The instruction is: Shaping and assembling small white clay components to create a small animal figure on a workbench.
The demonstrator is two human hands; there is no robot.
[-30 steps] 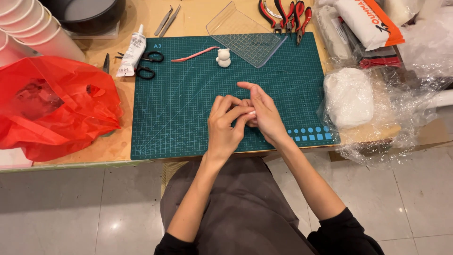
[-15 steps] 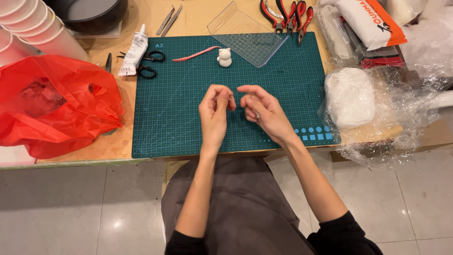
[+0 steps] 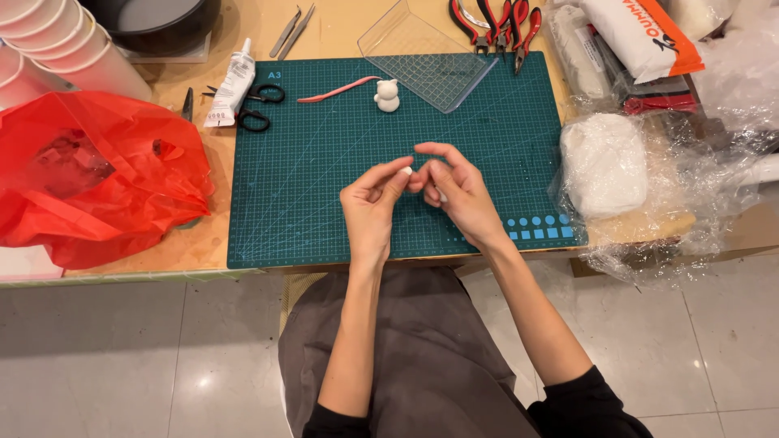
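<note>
Compared with half a second earlier, the hands are back together: the left hand (image 3: 375, 203) and right hand (image 3: 454, 191) meet fingertip to fingertip above the green cutting mat (image 3: 324, 203), where they were held slightly apart. A second ago they were pressed palm to palm, so the work appears to have moved from rolling to fine pinching.

Grip: the left thumb and forefinger are nearly closed on a small white piece of clay (image 3: 406, 171) at their tips. The right fingers are curled loosely; a white fleck shows beneath them, but whether they grip it cannot be told.

A small white clay figure (image 3: 387, 95) stands at the mat's far edge, beside a pink modelling tool (image 3: 337, 89). A white clay block (image 3: 604, 162) lies in plastic wrap to the right.
</note>
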